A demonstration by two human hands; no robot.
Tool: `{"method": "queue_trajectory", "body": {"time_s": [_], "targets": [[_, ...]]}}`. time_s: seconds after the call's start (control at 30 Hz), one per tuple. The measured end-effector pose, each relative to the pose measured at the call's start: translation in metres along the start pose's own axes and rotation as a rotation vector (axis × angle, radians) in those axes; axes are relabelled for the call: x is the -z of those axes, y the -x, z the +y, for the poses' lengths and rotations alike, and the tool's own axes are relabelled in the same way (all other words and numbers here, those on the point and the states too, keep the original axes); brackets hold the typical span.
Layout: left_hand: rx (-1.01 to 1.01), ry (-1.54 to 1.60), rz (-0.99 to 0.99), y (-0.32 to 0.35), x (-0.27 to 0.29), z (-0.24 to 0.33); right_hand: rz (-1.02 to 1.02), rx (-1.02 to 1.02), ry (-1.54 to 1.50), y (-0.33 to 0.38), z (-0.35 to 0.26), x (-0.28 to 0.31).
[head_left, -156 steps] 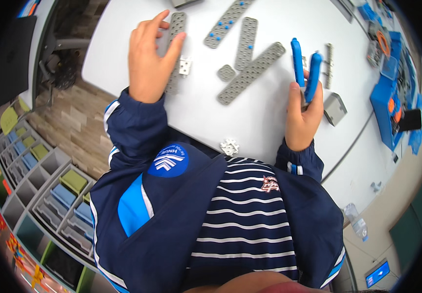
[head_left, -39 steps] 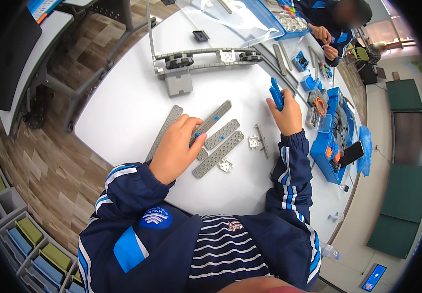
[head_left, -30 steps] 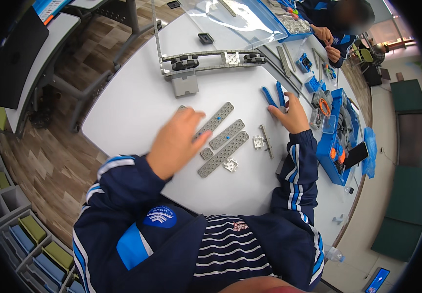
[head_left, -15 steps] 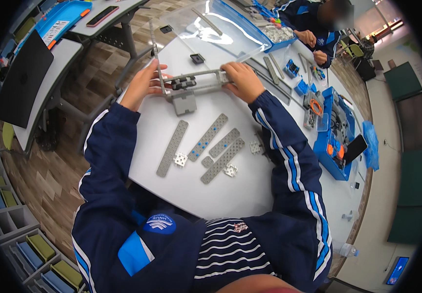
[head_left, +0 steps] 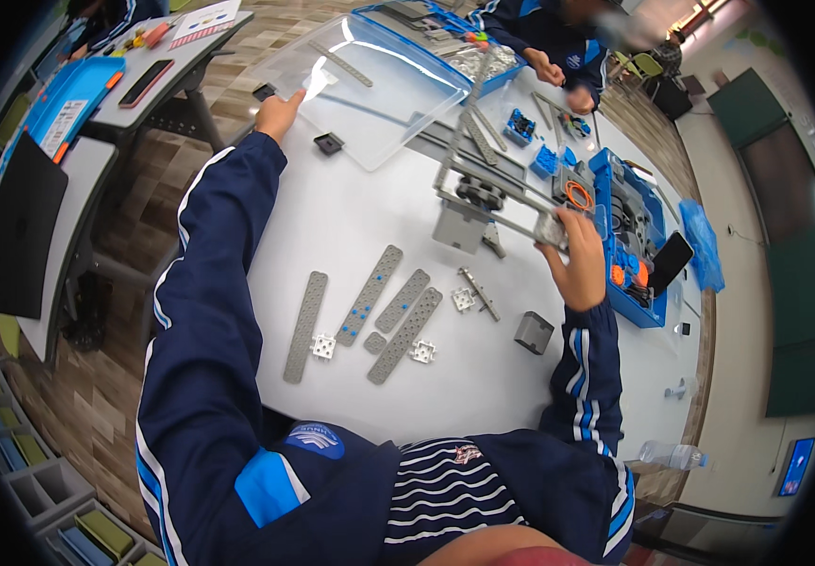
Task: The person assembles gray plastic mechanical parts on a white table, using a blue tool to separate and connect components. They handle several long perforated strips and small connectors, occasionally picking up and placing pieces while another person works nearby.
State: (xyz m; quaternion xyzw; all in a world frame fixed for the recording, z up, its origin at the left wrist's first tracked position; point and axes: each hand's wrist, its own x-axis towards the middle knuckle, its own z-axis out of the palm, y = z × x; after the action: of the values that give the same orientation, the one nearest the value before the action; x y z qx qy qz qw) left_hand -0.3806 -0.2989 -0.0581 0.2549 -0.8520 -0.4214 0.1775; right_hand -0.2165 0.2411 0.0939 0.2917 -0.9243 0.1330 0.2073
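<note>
A: What does the head view show of the person's hands?

B: The left hand (head_left: 278, 113) reaches far across the white table (head_left: 351, 217) to the near corner of a clear plastic lid (head_left: 369, 80). Its fingers lie at the lid's edge; I cannot tell whether they are pinching it or only touching.

A: And the other hand?

B: The right hand (head_left: 579, 264) is raised above the table's right side, fingers closed around the right end of a grey beam frame (head_left: 492, 193). The frame tilts down to the left, with a dark wheel and a grey block on it near its middle.

A: What lies on the table nearer the person?

B: A row of flat grey perforated beams (head_left: 369, 311) lies side by side, slanting, some with blue pins. Two small white connectors (head_left: 324, 346) sit just beside their lower ends. A thin grey axle piece (head_left: 476, 292) and a small grey cube (head_left: 533, 332) lie to the right, below the held frame.

A: Anything else around?

B: A blue parts tray (head_left: 648, 316) stands at the right edge, just beside the right hand, with a black phone (head_left: 672, 259) on it. A small black square piece (head_left: 328, 143) lies near the lid. At the top, another person in a dark blue jacket (head_left: 558, 75) works with both hands on small parts. A clear bottle (head_left: 676, 456) lies on its side at the lower right.
</note>
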Motion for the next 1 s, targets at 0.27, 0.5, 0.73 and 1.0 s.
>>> {"method": "queue_trajectory", "body": {"time_s": [0.27,0.5,0.73,1.0], "targets": [[0.158,1.203,-0.128,0.032,0.016,0.043,0.033,-0.376,-0.012,0.087,0.008,0.019],[0.088,0.957,-0.387,0.053,0.050,0.081,0.025,-0.321,-0.086,0.080,0.000,0.006],[0.048,0.834,-0.403,0.051,0.102,0.070,0.014,-0.311,-0.066,0.062,-0.002,0.005],[-0.017,0.841,-0.323,0.092,0.148,0.051,0.055,-0.192,-0.031,0.037,0.008,0.008]]}}
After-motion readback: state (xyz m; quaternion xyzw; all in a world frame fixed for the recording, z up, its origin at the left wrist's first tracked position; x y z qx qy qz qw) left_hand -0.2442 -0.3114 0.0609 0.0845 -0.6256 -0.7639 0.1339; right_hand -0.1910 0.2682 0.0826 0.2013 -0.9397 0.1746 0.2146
